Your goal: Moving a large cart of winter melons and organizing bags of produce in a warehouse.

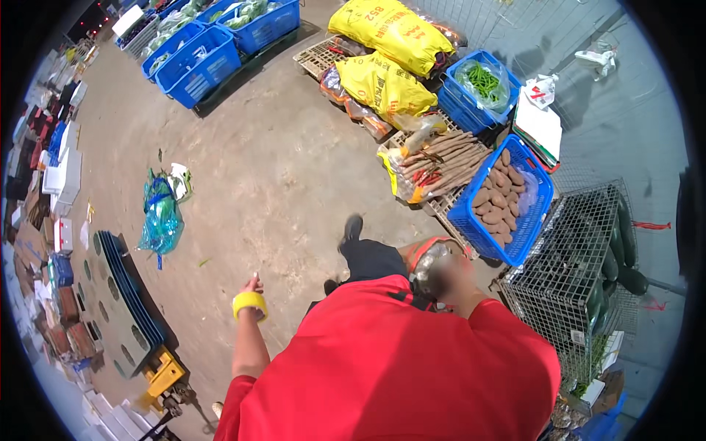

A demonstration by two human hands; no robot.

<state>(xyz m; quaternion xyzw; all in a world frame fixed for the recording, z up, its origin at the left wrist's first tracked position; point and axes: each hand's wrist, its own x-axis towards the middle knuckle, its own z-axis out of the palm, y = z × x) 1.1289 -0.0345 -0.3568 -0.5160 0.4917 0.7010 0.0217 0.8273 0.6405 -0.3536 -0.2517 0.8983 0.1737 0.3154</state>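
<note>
My left hand [253, 285] hangs over the concrete floor with its fingers apart and nothing in them. A roll of yellow tape [249, 306] sits around that wrist like a bracelet. My right hand [453, 282] is blurred, so its grip cannot be told. It is beside a bag with an orange-red edge [427, 253], which stands near my leg. Just beyond it, a blue plastic basket [462, 206] holds brown potatoes [496, 195]. Long thin brown roots [449, 157], with red chillies [427, 177] among them, lie on plastic wrap behind the basket.
A wire cage [557, 264] of large dark-green gourds stands at right. Yellow sacks [391, 33] lie on a pallet [314, 58]; a blue crate [469, 102] holds green chillies. Several blue crates [198, 71] stand far left. Bagged greens [162, 212] and stacked panels [124, 303] occupy the left floor.
</note>
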